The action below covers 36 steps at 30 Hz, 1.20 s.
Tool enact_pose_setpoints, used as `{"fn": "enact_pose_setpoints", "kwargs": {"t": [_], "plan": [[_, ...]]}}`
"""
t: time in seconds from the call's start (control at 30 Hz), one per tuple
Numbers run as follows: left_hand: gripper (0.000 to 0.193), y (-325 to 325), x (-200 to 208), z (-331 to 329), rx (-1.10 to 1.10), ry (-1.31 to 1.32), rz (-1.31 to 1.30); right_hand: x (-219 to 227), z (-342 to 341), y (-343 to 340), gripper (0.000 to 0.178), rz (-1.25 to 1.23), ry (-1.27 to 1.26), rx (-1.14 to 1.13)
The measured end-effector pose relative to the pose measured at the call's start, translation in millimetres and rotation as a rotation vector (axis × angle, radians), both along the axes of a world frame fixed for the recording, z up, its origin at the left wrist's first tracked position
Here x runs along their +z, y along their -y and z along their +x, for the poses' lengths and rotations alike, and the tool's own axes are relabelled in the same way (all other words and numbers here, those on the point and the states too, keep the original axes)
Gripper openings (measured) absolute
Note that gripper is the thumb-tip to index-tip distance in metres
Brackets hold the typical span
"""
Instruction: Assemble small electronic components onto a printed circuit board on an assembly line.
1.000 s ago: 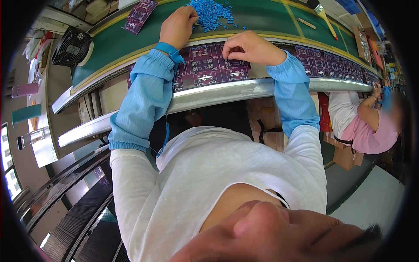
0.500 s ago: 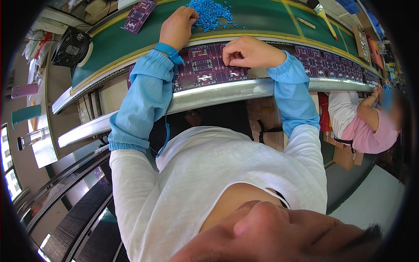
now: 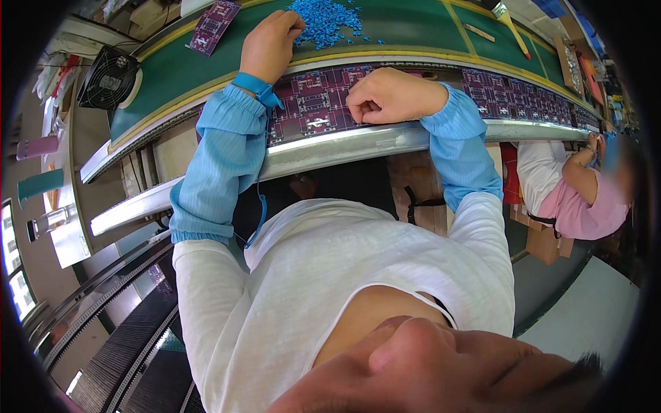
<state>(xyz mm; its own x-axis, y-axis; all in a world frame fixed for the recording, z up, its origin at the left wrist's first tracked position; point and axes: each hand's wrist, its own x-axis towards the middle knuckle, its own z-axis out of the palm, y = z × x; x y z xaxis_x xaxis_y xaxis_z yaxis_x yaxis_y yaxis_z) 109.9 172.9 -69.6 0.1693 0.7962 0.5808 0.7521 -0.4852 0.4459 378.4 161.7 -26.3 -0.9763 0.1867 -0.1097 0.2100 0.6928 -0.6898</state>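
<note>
My left hand [image 3: 270, 45] is closed, its fingertips bent together at the left edge of a pile of small blue parts [image 3: 326, 22] on the green work surface. Whatever those fingertips hold is too small to make out. My right hand [image 3: 395, 97] rests low over a purple circuit board [image 3: 310, 103] lying in the rail track. Its fingers are curled in a pinch near the board, and what is between them is hidden. A blue wrist strap [image 3: 256, 87] with a coiled cord circles my left wrist.
A loose purple board [image 3: 213, 27] lies left of the pile. More boards [image 3: 509, 96] line the track to the right, behind a metal rail [image 3: 351, 148]. A black fan [image 3: 109, 77] stands at left, a brush [image 3: 509, 27] at far right. A co-worker [image 3: 578, 186] sits at right.
My right hand has shifted slightly toward me and left over the board. My left hand stays beside the blue pile, a touch farther left, and the whole view has drifted a little.
</note>
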Motion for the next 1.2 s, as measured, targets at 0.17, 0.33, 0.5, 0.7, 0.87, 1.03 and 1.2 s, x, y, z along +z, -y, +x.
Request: {"fn": "enact_pose_setpoints", "kwargs": {"t": [0.17,0.33,0.5,0.7,0.87,1.03,1.2], "plan": [[0.006,2,1,-1,-0.024,0.018,0.024,-4,2,-1,0.008,0.034,0.024,-0.001],[0.009,4,3,-1,-0.022,0.008,-0.019,3,2,-1,0.010,-0.024,0.066,0.014],[0.009,8,10,-1,-0.014,0.000,-0.022,3,12,-18,0.014,-0.206,-0.073,-0.079],[0.008,27,30,4,-0.050,0.077,-0.033,-8,51,-67,0.015,0.307,-0.231,-0.725],[0.011,91,51,30,-0.166,0.322,-0.307,-26,47,-76,0.016,0.464,-0.172,-0.787],[0.014,124,34,47,-0.312,0.288,-0.480,-21,36,-66,0.013,0.519,-0.122,-0.758],[0.014,126,24,45,-0.298,0.162,-0.489,-17,30,-52,0.013,0.710,-0.202,-0.785]]}}
